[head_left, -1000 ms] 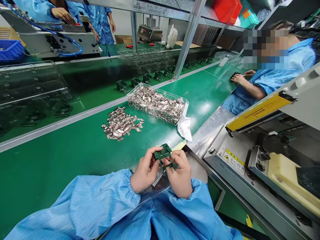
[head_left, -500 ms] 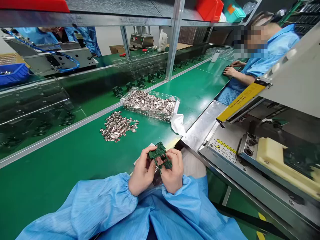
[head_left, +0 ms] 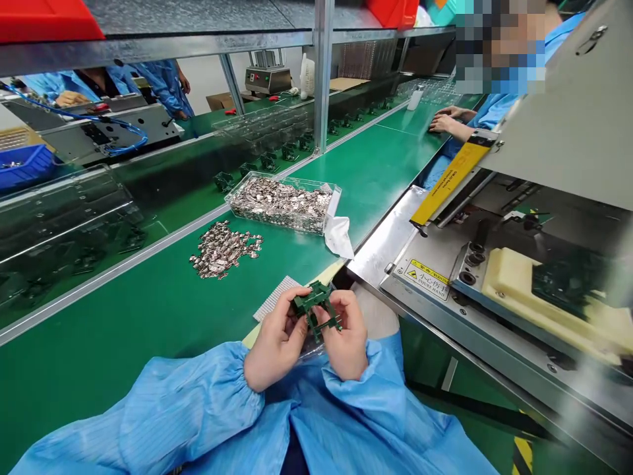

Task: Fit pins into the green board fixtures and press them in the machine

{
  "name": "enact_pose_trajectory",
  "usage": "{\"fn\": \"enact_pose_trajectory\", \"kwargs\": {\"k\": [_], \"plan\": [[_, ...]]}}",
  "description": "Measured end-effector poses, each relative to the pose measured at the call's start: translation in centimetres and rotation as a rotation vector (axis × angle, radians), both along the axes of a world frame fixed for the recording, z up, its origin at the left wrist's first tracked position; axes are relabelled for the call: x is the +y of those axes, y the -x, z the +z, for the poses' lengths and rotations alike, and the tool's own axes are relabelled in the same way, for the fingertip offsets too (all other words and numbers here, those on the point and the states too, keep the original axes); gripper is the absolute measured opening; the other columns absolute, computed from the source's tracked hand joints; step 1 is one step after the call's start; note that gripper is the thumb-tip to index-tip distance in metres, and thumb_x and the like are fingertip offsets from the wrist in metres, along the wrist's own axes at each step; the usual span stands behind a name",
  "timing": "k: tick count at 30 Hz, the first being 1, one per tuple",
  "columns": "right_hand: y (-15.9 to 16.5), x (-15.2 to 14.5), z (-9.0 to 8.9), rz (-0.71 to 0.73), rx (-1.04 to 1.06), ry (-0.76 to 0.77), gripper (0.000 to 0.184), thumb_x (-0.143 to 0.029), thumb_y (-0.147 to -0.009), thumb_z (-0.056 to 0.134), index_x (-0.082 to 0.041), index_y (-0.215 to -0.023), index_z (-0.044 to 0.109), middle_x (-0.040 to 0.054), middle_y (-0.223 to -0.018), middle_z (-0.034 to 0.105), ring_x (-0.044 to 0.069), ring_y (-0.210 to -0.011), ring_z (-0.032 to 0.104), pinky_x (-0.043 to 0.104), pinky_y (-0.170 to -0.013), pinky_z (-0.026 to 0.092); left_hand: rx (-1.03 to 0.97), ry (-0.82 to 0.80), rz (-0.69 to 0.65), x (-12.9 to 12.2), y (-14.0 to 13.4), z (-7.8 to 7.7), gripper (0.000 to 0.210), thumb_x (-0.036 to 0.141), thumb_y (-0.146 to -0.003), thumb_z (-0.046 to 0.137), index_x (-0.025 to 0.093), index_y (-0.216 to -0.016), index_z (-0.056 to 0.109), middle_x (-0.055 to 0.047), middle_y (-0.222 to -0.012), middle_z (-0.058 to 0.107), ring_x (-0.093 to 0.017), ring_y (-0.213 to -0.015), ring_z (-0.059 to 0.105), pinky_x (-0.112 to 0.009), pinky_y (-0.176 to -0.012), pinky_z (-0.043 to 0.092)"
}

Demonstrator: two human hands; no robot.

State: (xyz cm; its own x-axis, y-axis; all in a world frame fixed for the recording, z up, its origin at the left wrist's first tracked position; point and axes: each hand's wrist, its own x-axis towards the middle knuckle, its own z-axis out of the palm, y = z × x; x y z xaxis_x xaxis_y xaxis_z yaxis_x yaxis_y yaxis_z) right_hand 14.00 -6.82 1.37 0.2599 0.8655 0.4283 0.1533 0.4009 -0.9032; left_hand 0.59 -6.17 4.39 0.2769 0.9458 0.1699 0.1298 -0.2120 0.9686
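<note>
1. Green bench [head_left: 148,310], running diagonally from lower left toward upper right.
2. Grey machine [head_left: 558,132] at right, alongside the bench.
3. Blue sleeves [head_left: 182,396], converging forward to the wrists.
4. Clear tray [head_left: 332,210] on the bench, heaped with metal clips [head_left: 281,198]; loose pile [head_left: 222,251] just beside.
5. Left hand [head_left: 274,343], slanting up and inward, thumb and forefinger nearly closed, pinching the left side of the green part [head_left: 312,300].
6. Right hand [head_left: 346,336], angled inward, fingers curled close, gripping the right side.
7. Green part, tilted, between both hands, near the bench's edge.
</note>
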Motion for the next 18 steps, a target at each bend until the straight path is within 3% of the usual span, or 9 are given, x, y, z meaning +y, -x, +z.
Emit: {"fn": "enact_pose_trajectory", "kwargs": {"k": [1,5,7,9,11,12,15,16,18], "plan": [[-1.0,-0.3,0.2,0.046,-0.002,0.016,0.009,-0.026,-0.092,0.059,-0.022,-0.100,0.055,0.0037,-0.095,0.056,0.017,-0.080,0.058,0.030,-0.069,0.053,0.012,0.018,-0.024,0.1,-0.3,0.3,0.031,0.023,-0.093,0.048,0.022,-0.124,0.044,-0.007,-0.101,0.063,-0.015,-0.078,0.064,-0.025,-0.064,0.054],[-6.8,-2.5,2.5,0.200,-0.204,0.003,0.066,-0.036,-0.085,0.072,-0.027,-0.142,0.039,0.0117,-0.137,0.048,0.027,-0.116,0.054,0.043,-0.097,0.048,0.104,0.044,-0.258,1.0,-2.1,2.2,0.035,0.026,-0.094,0.047,0.023,-0.129,0.045,-0.010,-0.106,0.066,-0.020,-0.086,0.067,-0.029,-0.069,0.056],[-10.2,-4.3,4.0,0.228,-0.279,0.002,0.072,-0.042,-0.080,0.077,-0.028,-0.141,0.042,0.0107,-0.133,0.054,0.029,-0.118,0.055,0.044,-0.098,0.048,0.137,0.062,-0.529,2.2,-3.9,3.7,0.042,0.025,-0.093,0.048,0.024,-0.135,0.043,-0.010,-0.109,0.068,-0.020,-0.084,0.068,-0.030,-0.068,0.057],[-13.8,-6.7,5.2,0.162,-0.265,0.005,0.067,-0.048,-0.077,0.078,-0.028,-0.135,0.050,0.0102,-0.125,0.060,0.029,-0.112,0.059,0.043,-0.095,0.051,0.174,0.051,-0.851,3.9,-6.7,5.5,0.056,0.025,-0.090,0.056,0.026,-0.142,0.038,-0.009,-0.113,0.069,-0.021,-0.088,0.070,-0.031,-0.071,0.058],[-17.5,-9.2,5.8,-0.065,-0.191,-0.005,0.068,-0.052,-0.073,0.080,-0.026,-0.131,0.055,0.0112,-0.121,0.063,0.030,-0.108,0.062,0.044,-0.091,0.054,0.193,-0.078,-1.018,5.7,-10.8,7.3,0.066,0.027,-0.084,0.066,0.025,-0.143,0.039,-0.010,-0.123,0.066,-0.025,-0.106,0.067,-0.035,-0.084,0.057],[-19.4,-10.4,5.9,-0.241,-0.149,-0.037,0.070,-0.053,-0.071,0.081,-0.024,-0.130,0.056,0.0116,-0.120,0.063,0.030,-0.108,0.063,0.044,-0.090,0.054,0.182,-0.186,-1.011,6.5,-13.2,8.1,0.068,0.028,-0.080,0.070,0.023,-0.142,0.041,-0.012,-0.130,0.062,-0.027,-0.117,0.062,-0.039,-0.094,0.054],[-25.1,-12.5,5.9,-0.817,-0.039,-0.211,0.067,-0.051,-0.070,0.082,-0.023,-0.127,0.059,0.0113,-0.120,0.063,0.029,-0.109,0.062,0.047,-0.096,0.050,0.151,-0.438,-0.817,7.6,-21.3,9.4,0.077,0.035,-0.074,0.076,0.015,-0.141,0.042,-0.017,-0.147,0.046,-0.032,-0.136,0.043,-0.047,-0.113,0.036],[-26.7,-12.6,6.0,-0.928,-0.027,-0.240,0.064,-0.048,-0.070,0.082,-0.023,-0.125,0.060,0.0114,-0.120,0.063,0.028,-0.109,0.062,0.047,-0.099,0.048,0.170,-0.451,-0.783,7.7,-23.9,9.5,0.085,0.037,-0.072,0.078,0.012,-0.143,0.038,-0.019,-0.149,0.042,-0.033,-0.138,0.040,-0.047,-0.115,0.033],[-29.2,-12.1,6.4,-1.005,-0.048,-0.226,0.062,-0.042,-0.067,0.084,-0.021,-0.121,0.061,0.0124,-0.116,0.065,0.028,-0.109,0.062,0.047,-0.101,0.045,0.222,-0.376,-0.755,7.7,-28.4,9.4,0.093,0.040,-0.072,0.078,0.007,-0.146,0.032,-0.023,-0.146,0.044,-0.035,-0.137,0.042,-0.048,-0.113,0.036]]}}
